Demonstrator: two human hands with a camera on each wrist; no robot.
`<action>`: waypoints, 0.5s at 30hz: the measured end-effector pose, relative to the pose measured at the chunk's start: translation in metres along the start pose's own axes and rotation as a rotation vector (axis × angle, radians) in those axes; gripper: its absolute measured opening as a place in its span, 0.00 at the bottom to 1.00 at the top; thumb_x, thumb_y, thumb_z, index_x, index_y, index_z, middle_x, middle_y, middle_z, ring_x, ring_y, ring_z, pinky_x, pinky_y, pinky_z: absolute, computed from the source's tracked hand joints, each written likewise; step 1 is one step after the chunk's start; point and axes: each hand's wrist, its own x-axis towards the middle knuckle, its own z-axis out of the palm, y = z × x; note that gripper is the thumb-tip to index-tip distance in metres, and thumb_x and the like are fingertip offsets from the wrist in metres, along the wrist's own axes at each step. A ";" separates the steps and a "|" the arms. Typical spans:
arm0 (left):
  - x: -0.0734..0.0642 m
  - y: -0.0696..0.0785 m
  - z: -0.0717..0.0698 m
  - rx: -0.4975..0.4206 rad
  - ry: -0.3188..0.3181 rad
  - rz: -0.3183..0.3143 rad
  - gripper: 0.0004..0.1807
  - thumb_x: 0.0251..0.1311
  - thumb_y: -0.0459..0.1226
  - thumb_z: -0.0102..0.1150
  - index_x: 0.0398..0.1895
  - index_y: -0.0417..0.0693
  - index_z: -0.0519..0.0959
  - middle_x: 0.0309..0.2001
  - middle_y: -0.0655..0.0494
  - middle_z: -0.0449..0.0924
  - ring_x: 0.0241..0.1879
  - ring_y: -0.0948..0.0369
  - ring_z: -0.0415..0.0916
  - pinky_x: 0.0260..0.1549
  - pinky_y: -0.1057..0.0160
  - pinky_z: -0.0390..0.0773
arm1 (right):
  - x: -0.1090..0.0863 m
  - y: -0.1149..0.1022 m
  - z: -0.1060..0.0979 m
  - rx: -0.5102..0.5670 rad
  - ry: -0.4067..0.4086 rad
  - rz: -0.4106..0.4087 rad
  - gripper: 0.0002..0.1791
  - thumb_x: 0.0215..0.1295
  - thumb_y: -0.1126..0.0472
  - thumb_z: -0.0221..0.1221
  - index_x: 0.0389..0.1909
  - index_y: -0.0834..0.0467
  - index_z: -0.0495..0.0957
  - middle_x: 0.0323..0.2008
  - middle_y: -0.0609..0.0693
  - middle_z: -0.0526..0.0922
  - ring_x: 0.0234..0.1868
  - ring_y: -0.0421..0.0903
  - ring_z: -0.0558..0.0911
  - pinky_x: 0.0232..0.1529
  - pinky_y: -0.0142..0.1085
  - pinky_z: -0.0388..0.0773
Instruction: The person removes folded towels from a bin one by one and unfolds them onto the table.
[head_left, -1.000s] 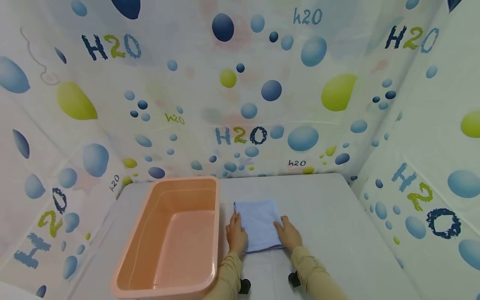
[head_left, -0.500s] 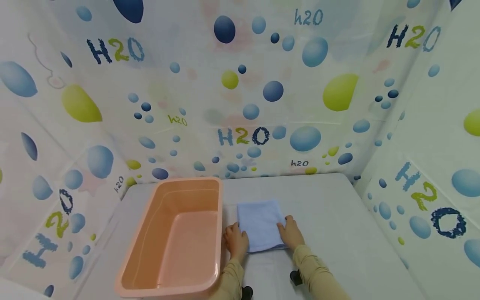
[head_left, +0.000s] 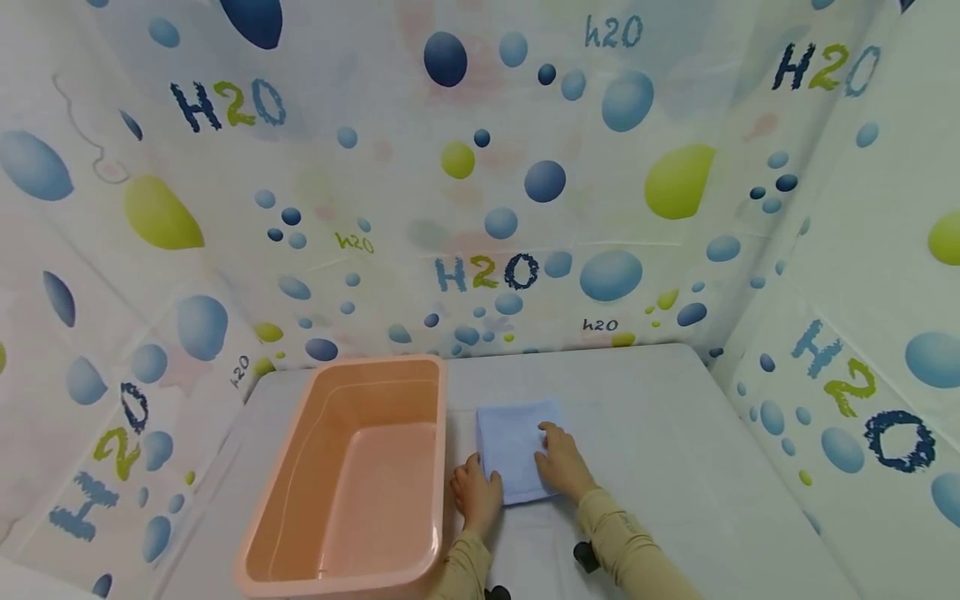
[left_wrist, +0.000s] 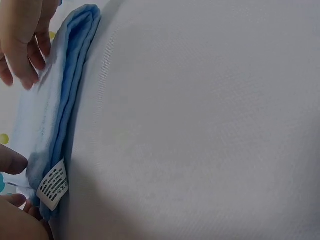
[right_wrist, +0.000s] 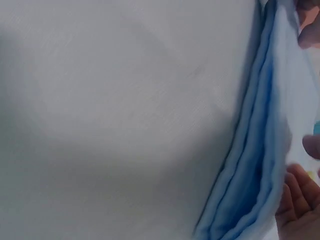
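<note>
In the head view, the folded cloth (head_left: 513, 471) lies on the table (head_left: 652, 408), just to the right of the basin (head_left: 375, 492). The left hand (head_left: 478, 494) is at its near left corner, the thumb toward the cloth; whether it pinches the fabric, I cannot tell. The right hand (head_left: 566, 464) is over the right part, its fingers loosely bent and apart, and it seems to grip nothing. I judge the step in hand to be a squaring of the folds, so it is good to steady the left side lightly and smooth with flat fingers, without dragging the top. Between cloth and basin there is only a narrow strip, so the left hand has little room; on the right the table runs wide, and behind, a strip lies before the printed sheet (head_left: 645, 250). In the left wrist view, a white label (left_wrist: 53, 185) sticks out from the near edge beside the left hand; better that the fingers do not catch it. In the right wrist view, the layers (right_wrist: 240, 175) gape near the right hand, so they should, in my opinion, be levelled together, not only the upper one
</note>
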 end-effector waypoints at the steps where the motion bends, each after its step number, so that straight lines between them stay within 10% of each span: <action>1: 0.000 0.000 -0.001 0.006 -0.005 -0.004 0.24 0.47 0.34 0.57 0.51 0.38 0.73 0.45 0.35 0.71 0.49 0.41 0.65 0.44 0.41 0.65 | 0.001 -0.002 0.001 0.032 -0.030 -0.007 0.23 0.53 0.68 0.59 0.52 0.67 0.69 0.30 0.52 0.74 0.31 0.47 0.71 0.34 0.41 0.70; 15: 0.006 0.001 -0.009 -0.088 0.003 -0.093 0.17 0.67 0.44 0.41 0.39 0.43 0.78 0.43 0.42 0.82 0.43 0.40 0.76 0.38 0.41 0.68 | 0.024 -0.039 0.002 0.164 -0.354 -0.082 0.23 0.67 0.56 0.52 0.62 0.57 0.68 0.34 0.51 0.81 0.35 0.43 0.77 0.35 0.36 0.73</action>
